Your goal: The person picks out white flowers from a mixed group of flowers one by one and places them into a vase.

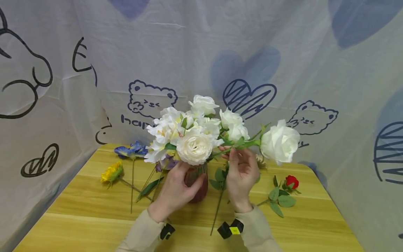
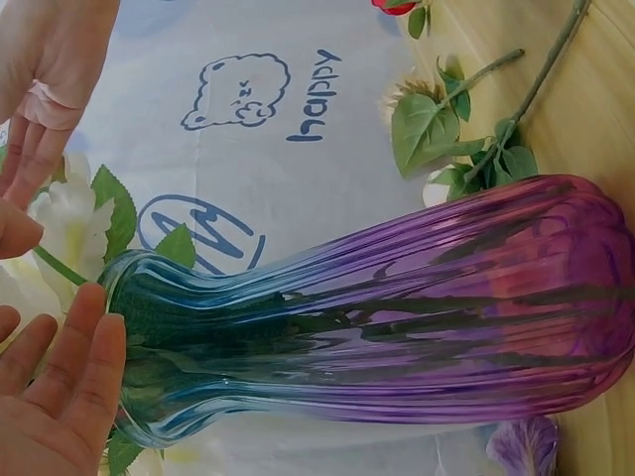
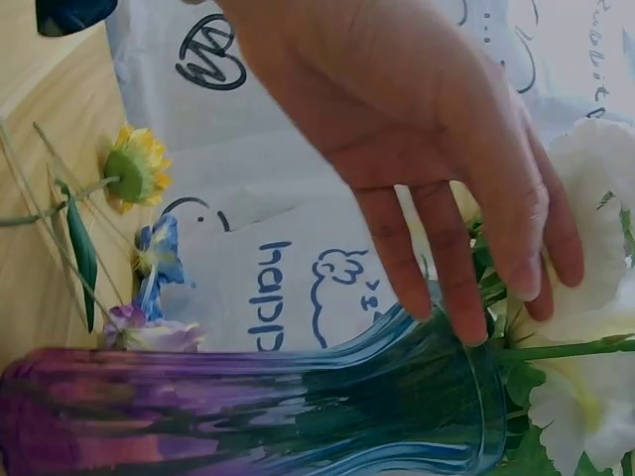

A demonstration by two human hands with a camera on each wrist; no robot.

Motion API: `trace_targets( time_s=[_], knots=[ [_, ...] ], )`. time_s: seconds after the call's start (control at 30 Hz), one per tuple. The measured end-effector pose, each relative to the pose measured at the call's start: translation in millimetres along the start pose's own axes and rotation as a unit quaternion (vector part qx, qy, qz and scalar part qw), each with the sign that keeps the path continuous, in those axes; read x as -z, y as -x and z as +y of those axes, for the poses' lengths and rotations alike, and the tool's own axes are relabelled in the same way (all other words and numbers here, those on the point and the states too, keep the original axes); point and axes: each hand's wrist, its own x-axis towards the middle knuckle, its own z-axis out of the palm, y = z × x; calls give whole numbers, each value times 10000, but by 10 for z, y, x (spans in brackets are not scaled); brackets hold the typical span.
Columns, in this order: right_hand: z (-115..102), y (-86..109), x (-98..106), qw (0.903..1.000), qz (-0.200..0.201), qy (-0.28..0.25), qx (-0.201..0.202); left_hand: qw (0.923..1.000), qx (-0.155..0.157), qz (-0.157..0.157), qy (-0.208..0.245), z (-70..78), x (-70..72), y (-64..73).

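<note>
A ribbed glass vase, blue at its neck and purple toward the base, stands on the table with white flowers in its mouth. My left hand is at the vase's neck; its extended fingers reach the rim and a green stem. On the right side of the bunch, my right hand pinches the stem of a large white rose between thumb and fingers. That rose leans out to the right. In the right wrist view only the left hand shows.
Left of the vase lie a yellow sunflower, a blue flower and a purple flower. To the right, a red rose lies on the wooden table. A printed cloth hangs behind.
</note>
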Motion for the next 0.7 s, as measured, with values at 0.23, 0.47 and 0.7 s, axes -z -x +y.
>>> trace_targets(
  time_s=[0.23, 0.47, 0.7],
  knots=[
    [15, 50, 3, 9867, -577, 1467, -401, 9987, 80, 59, 505, -9, 5, -2],
    [91, 104, 30, 9751, -907, 1948, -553, 9986, 58, 78, 512, -17, 15, 7],
    [94, 56, 28, 9515, -1240, 2698, -802, 9976, 99, 44, 680, -30, 31, 5]
  ],
)
